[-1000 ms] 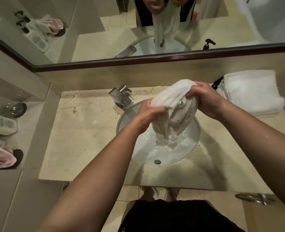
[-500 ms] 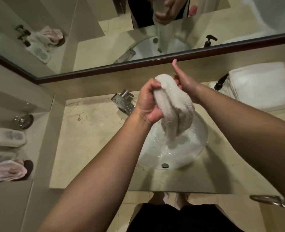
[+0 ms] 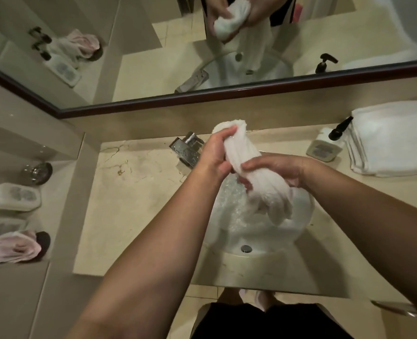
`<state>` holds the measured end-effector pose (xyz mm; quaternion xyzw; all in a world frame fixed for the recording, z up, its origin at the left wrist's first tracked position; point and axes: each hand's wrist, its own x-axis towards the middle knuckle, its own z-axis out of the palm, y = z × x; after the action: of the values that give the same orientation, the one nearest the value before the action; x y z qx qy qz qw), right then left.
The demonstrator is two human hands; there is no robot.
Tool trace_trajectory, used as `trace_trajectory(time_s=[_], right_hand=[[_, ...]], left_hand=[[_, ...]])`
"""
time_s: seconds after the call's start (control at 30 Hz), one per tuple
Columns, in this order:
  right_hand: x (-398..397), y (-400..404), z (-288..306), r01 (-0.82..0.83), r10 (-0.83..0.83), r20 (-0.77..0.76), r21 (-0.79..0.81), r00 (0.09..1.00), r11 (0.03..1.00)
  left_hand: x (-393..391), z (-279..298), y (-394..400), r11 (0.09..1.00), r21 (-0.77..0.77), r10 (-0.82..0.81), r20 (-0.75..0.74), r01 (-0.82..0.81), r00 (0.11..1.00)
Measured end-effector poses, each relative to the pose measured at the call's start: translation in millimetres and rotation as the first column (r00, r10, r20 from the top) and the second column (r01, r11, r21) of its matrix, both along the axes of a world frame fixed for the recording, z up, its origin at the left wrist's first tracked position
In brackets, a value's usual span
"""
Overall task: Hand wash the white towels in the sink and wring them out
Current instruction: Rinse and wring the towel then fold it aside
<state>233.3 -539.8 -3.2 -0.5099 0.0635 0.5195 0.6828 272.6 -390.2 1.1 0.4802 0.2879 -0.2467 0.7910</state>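
We see the right hand (image 3: 278, 171) drop from the top to clasp the wet towel (image 3: 249, 167) mid-length; left hand (image 3: 214, 152) grips its top (wringing starts, likely) over the sink (image 3: 302, 231).

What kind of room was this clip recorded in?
A bathroom, probably a hotel's: a round sink set in a marble counter under a wall mirror, with a pump soap bottle and a stack of folded white towels beside it.

You see a pump bottle (image 3: 325, 149) just right of the faucet (image 3: 186, 151). Far left of the faucet lie a pink cloth (image 3: 12, 248) and a glass (image 3: 37, 172).
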Motion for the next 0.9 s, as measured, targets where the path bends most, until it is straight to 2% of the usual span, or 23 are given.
trace_trajectory(time_s=[0.07,0.13,0.27,0.33,0.4,0.43,0.5,0.53,0.57,0.6,0.67,0.7,0.73,0.8,0.9], right_hand=[[-4,6,-10,0.009,-0.003,0.065,-0.095,0.998,0.995],[-7,16,-21,0.111,-0.042,0.235,-0.288,0.971,0.951],[-13,38,-42,0.314,-0.03,0.462,-0.552,0.887,0.773],[-15,46,-49,0.34,0.114,0.538,-0.669,0.836,0.661],[-16,51,-55,0.352,0.248,0.563,-0.744,0.789,0.568],[-16,52,-55,0.363,0.25,0.567,-0.748,0.785,0.555],[-16,48,-56,0.407,0.193,0.596,-0.716,0.779,0.568],[-17,44,-54,0.422,0.16,0.608,-0.693,0.778,0.584],[-17,37,-50,0.427,0.088,0.595,-0.664,0.799,0.614],[-16,29,-45,0.442,-0.016,0.57,-0.618,0.821,0.65],[-16,10,-33,0.468,-0.217,0.489,-0.481,0.845,0.741],[-16,2,-27,0.476,-0.28,0.453,-0.405,0.846,0.781],[-15,-3,-20,0.478,-0.337,0.404,-0.326,0.851,0.816],[-11,-12,-11,0.444,-0.388,0.282,-0.169,0.877,0.88],[-6,-17,-3,0.276,-0.281,0.038,0.109,0.959,0.955]], left_hand=[[5,-15,0,0.993,0.117,0.0,-0.029,0.004,1.0],[6,-21,-5,0.973,0.23,0.042,-0.033,-0.034,0.999],[5,-36,-16,0.913,0.4,0.073,0.021,-0.076,0.997],[1,-47,-18,0.864,0.501,0.043,0.027,-0.05,0.999],[-5,-52,-22,0.798,0.602,-0.008,0.05,-0.023,0.999],[-6,-54,-24,0.744,0.668,-0.05,0.069,-0.008,0.996],[-6,-54,-23,0.583,0.81,-0.239,0.099,0.062,0.966],[-5,-54,-21,0.555,0.824,-0.346,0.103,0.115,0.933],[-2,-55,-19,0.604,0.777,-0.416,0.115,0.179,0.902],[0,-53,-15,0.708,0.664,-0.43,0.133,0.242,0.893],[1,-43,-11,0.933,0.262,-0.292,0.146,0.248,0.945],[2,-39,-7,0.978,0.067,-0.205,0.13,0.198,0.97],[4,-36,-3,0.984,-0.075,-0.149,0.118,0.159,0.982],[4,-30,0,0.965,-0.237,-0.084,0.137,0.115,0.987],[4,-28,-2,0.924,-0.38,0.01,0.154,0.05,0.988]])
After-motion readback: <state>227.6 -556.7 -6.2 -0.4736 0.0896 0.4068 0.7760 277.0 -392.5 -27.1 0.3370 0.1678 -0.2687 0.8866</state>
